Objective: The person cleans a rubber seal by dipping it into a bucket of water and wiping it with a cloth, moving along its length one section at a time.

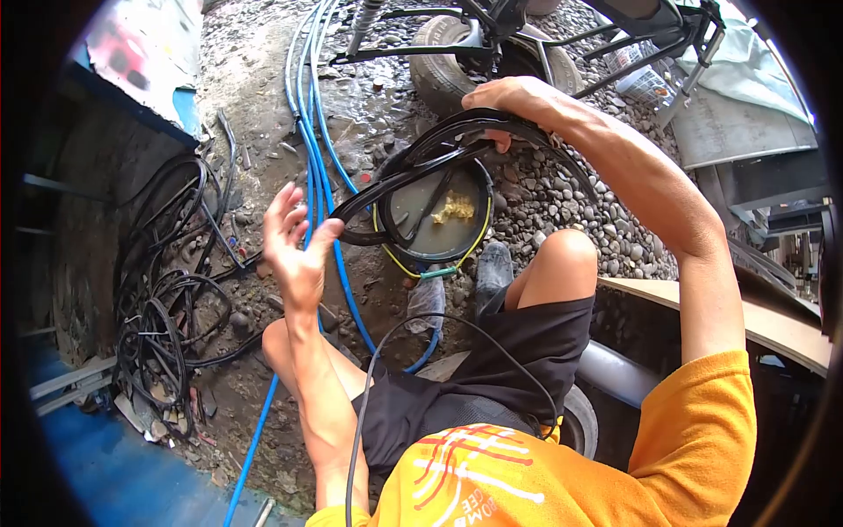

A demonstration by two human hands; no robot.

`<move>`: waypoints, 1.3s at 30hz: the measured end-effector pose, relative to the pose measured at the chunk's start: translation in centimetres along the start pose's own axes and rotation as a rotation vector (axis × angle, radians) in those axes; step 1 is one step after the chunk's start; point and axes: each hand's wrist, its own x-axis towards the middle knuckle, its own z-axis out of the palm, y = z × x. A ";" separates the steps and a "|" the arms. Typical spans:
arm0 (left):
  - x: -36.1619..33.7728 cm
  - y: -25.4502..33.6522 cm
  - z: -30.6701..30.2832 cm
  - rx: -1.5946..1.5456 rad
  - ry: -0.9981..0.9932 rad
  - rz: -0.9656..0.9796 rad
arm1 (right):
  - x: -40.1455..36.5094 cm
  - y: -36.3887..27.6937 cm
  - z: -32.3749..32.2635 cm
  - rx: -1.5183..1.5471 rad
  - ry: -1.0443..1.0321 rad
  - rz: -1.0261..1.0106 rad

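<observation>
My right hand [514, 101] is closed around the upper end of a looped black rubber inner tube [386, 189], with the fingers curled over it. The tube hangs in long loops down to the left, over a round basin [484, 189] of murky water with a yellow-green rim. Some of its loops dip inside the basin. My left hand [297, 241] is raised at the lower left end of the loops, palm up and fingers spread, with the thumb right at the tube. A yellow sponge [455, 207] lies in the water.
Blue hoses [316, 167] run along the ground left of the basin. Tangled black tubes [162, 325] lie by the left wall. A tyre [439, 66] rests under a vehicle frame [492, 31] at the top. Gravel [623, 233] covers the right side, beside a wooden board [764, 325].
</observation>
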 end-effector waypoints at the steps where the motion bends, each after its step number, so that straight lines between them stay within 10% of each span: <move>1: 0.6 -1.0 0.0 0.105 -0.075 -0.001 | 0.3 -1.0 -0.5 0.200 -0.040 0.153; 4: 2.2 -2.4 0.6 0.021 -0.624 -0.408 | 1.3 -1.7 -0.8 0.507 -0.127 0.412; 10: 1.7 -3.7 2.3 -0.131 -0.677 -0.337 | 1.7 -4.1 -1.7 -0.463 -0.360 0.193; 11: 1.5 -2.7 2.5 -0.139 -0.692 -0.367 | 3.3 -5.0 -1.0 -0.443 -0.445 0.514; 19: 3.1 -3.1 4.8 -0.239 -0.961 -0.379 | 2.8 -3.1 -0.1 -0.628 -0.370 0.527; 32: 2.1 -2.2 8.0 0.060 -0.894 -0.234 | -0.3 -3.0 1.1 -0.713 -0.397 0.438; 39: -2.1 -2.7 11.7 0.299 -0.816 0.271 | 0.1 -0.5 2.6 -0.487 -0.295 0.457</move>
